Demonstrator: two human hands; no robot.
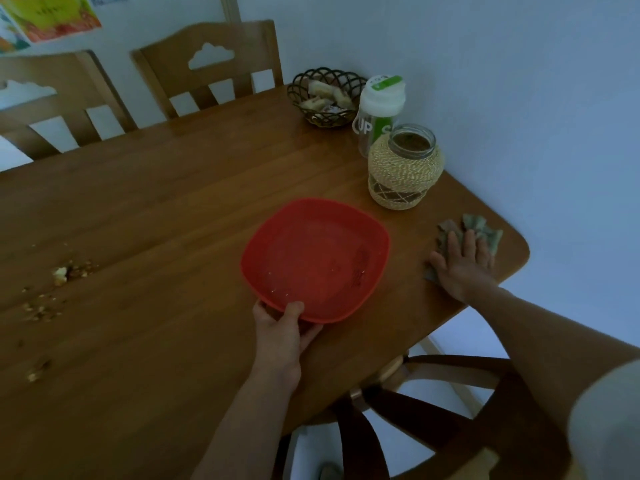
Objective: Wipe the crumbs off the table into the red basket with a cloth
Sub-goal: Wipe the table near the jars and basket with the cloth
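The red basket [313, 258], shallow and squarish, rests on the wooden table [166, 188] near its middle. My left hand [282, 327] grips the basket's near rim, thumb on top. A crumpled grey-green cloth [483, 228] lies near the table's right corner. My right hand [462, 263] lies flat on the cloth with fingers spread. Crumbs [59, 275] are scattered over the table's left side, well apart from the basket.
A twine-wrapped glass jar [403, 171] and a white-and-green bottle [379, 112] stand at the right by the wall. A dark wicker bowl [325, 97] with snacks sits at the far corner. Two wooden chairs [207, 67] stand behind the table, a dark chair [443, 407] near me.
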